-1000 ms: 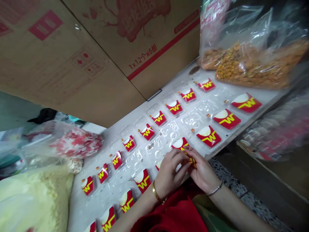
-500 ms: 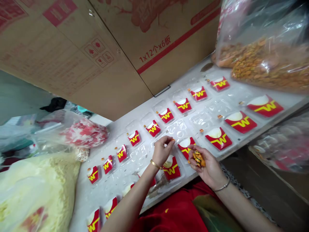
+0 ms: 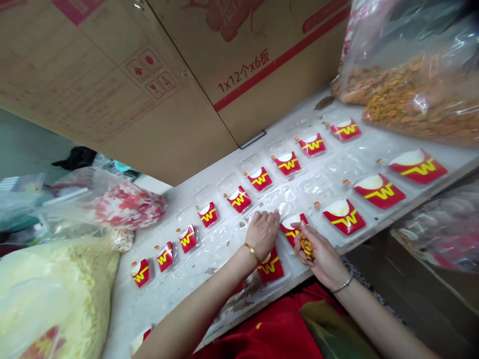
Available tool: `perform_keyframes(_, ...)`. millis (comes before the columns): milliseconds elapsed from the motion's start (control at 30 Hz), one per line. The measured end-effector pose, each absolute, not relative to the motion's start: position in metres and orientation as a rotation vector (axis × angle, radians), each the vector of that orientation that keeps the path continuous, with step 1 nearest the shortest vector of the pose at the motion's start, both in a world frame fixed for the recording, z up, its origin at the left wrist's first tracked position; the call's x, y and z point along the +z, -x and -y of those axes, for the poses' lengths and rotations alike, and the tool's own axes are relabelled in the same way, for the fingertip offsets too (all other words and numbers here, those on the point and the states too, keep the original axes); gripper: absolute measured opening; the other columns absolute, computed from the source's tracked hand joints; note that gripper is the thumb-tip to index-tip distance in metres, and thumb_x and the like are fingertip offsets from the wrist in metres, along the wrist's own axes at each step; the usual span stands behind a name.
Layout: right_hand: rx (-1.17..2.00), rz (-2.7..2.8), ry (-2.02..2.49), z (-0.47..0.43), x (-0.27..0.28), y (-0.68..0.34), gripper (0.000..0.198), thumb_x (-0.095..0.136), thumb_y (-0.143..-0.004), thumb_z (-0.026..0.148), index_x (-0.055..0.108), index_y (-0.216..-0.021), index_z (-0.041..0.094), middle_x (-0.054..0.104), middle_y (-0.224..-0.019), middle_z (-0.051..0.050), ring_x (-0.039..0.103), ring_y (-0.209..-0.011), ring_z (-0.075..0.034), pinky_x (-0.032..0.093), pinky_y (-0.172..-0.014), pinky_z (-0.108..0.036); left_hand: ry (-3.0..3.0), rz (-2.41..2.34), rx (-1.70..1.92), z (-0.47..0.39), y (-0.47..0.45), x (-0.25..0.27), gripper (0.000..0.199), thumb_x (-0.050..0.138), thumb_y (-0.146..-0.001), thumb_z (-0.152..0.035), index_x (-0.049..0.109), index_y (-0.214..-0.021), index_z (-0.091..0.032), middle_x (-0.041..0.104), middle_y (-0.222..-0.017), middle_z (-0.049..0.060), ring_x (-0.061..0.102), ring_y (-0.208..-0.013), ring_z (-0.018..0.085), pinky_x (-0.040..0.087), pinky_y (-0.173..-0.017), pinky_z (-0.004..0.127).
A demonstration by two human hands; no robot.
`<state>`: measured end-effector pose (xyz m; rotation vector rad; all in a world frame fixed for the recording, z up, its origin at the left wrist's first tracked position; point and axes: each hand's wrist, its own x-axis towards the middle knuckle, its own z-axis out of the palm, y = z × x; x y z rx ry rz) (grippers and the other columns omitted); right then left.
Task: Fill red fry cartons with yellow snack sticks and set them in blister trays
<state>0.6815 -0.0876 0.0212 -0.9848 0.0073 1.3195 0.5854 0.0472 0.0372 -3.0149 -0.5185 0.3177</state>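
Observation:
My left hand (image 3: pixel 263 233), with a gold bangle on the wrist, is over a clear plastic tray beside a red fries-box piece with a yellow W (image 3: pixel 294 228). Its fingers are curled together, and what they hold, if anything, is hidden. To the right, my right hand (image 3: pixel 322 257) is closed around a small heap of orange burger-shaped pieces (image 3: pixel 307 247). Single burger pieces (image 3: pixel 317 204) lie in several trays, each at the upper left of a red fries box (image 3: pixel 344 217). Below my left hand, another fries box (image 3: pixel 270 267) is partly covered by my arm.
A large cardboard box (image 3: pixel 179 99) stands behind the table (image 3: pixel 164 294). At the right back sits a clear bag of orange pieces (image 3: pixel 411 104). Bags of red-and-white pieces (image 3: pixel 130 204) and pale yellow pieces (image 3: pixel 63 294) lie on the left. A back row of fries boxes (image 3: pixel 239 198) extends across.
My left hand, which was pinching a small orange piece, has moved slightly right and turned knuckles-up over the tray. My right hand has closed more around its heap. The view has shifted slightly.

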Motion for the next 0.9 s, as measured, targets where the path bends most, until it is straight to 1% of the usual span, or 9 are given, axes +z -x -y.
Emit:
perform_keyframes(100, 1.389, 0.059, 0.959, 0.092, 0.029, -0.685, 0.036, 0.051, -0.087, 0.05, 0.053, -0.112, 0.025, 0.048, -0.061, 0.004, 0.031, -0.041, -0.004, 0.016, -0.036, -0.016, 3.204, 0.681, 0.277, -0.044, -0.582, 0.051, 0.043, 0.038, -0.091, -0.016, 0.036, -0.134, -0.012, 0.061, -0.097, 0.011, 0.055, -0.09, 0.021, 0.037, -0.081, 0.037)
perform_keyframes(167, 1.488, 0.104, 0.906, 0.096, 0.036, -0.682, 0.038, 0.05, -0.088, 0.048, 0.049, -0.121, 0.029, 0.047, -0.06, 0.005, 0.03, -0.041, -0.005, 0.016, -0.037, -0.016, 3.487, 0.746, 0.115, -0.036, -0.576, 0.064, 0.037, 0.042, -0.092, -0.027, 0.044, -0.128, -0.018, 0.061, -0.102, 0.009, 0.056, -0.093, 0.019, 0.038, -0.083, 0.035)
perform_keyframes(267, 1.608, 0.126, 0.904, 0.101, 0.045, -0.668, 0.044, 0.05, -0.088, 0.048, 0.042, -0.129, 0.034, 0.047, -0.056, 0.005, 0.032, -0.043, -0.005, 0.017, -0.038, -0.015, 3.913, 0.793, -0.206, -0.017, -0.559, 0.078, 0.022, 0.052, -0.088, -0.035, 0.06, -0.102, -0.02, 0.062, -0.1, 0.005, 0.056, -0.094, 0.016, 0.039, -0.086, 0.029)
perform_keyframes(333, 1.653, 0.134, 0.934, 0.102, 0.047, -0.652, 0.047, 0.05, -0.089, 0.049, 0.039, -0.131, 0.035, 0.047, -0.055, 0.005, 0.031, -0.043, -0.005, 0.016, -0.039, -0.015, 4.031, 0.943, -0.398, -0.006, -0.543, 0.081, 0.018, 0.053, -0.088, -0.033, 0.062, -0.088, -0.017, 0.063, -0.093, 0.005, 0.057, -0.089, 0.015, 0.041, -0.082, 0.027)
perform_keyframes(433, 1.675, 0.124, 0.884, 0.103, 0.047, -0.63, 0.042, 0.048, -0.09, 0.046, 0.041, -0.129, 0.032, 0.048, -0.058, 0.004, 0.028, -0.042, -0.005, 0.013, -0.038, -0.016, 3.976, 1.215, -0.57, -0.005, -0.513, 0.078, 0.017, 0.053, -0.088, -0.03, 0.063, -0.089, -0.016, 0.063, -0.086, 0.005, 0.057, -0.082, 0.014, 0.043, -0.078, 0.025)
perform_keyframes(567, 1.718, 0.066, 0.694, 0.104, 0.047, -0.615, 0.031, 0.053, -0.087, 0.026, 0.049, -0.118, 0.025, 0.05, -0.071, 0.002, 0.035, -0.05, -0.005, 0.018, -0.04, -0.016, 3.519, 1.541, -0.762, -0.029, -0.467, 0.07, 0.014, 0.053, -0.087, -0.028, 0.063, -0.088, -0.018, 0.063, -0.087, 0.004, 0.056, -0.08, 0.014, 0.042, -0.075, 0.026)
perform_keyframes(667, 1.711, 0.008, 0.625, 0.101, 0.044, -0.608, 0.025, 0.051, -0.085, 0.019, 0.053, -0.11, 0.021, 0.049, -0.072, 0.001, 0.036, -0.052, -0.005, 0.02, -0.041, -0.017, 3.341, 1.523, -0.649, -0.042, -0.446, 0.057, 0.01, 0.054, -0.085, -0.025, 0.06, -0.089, -0.018, 0.062, -0.085, 0.004, 0.055, -0.081, 0.015, 0.04, -0.075, 0.029)
perform_keyframes(833, 1.646, -0.056, 0.63, 0.091, 0.035, -0.595, 0.017, 0.05, -0.086, 0.021, 0.056, -0.101, 0.018, 0.047, -0.068, 0.001, 0.033, -0.05, -0.006, 0.015, -0.039, -0.018, 3.242, 1.271, -0.236, -0.035, -0.445, 0.038, 0.007, 0.052, -0.086, -0.023, 0.057, -0.087, -0.019, 0.06, -0.085, 0.003, 0.052, -0.084, 0.018, 0.036, -0.075, 0.032)
perform_keyframes(900, 1.633, -0.077, 0.633, 0.088, 0.031, -0.591, 0.018, 0.049, -0.086, 0.025, 0.057, -0.099, 0.017, 0.047, -0.068, 0.0, 0.034, -0.05, -0.007, 0.016, -0.039, -0.018, 3.176, 1.149, -0.127, -0.03, -0.449, 0.033, 0.011, 0.047, -0.088, -0.023, 0.056, -0.083, -0.018, 0.058, -0.085, 0.004, 0.051, -0.083, 0.019, 0.035, -0.074, 0.033)
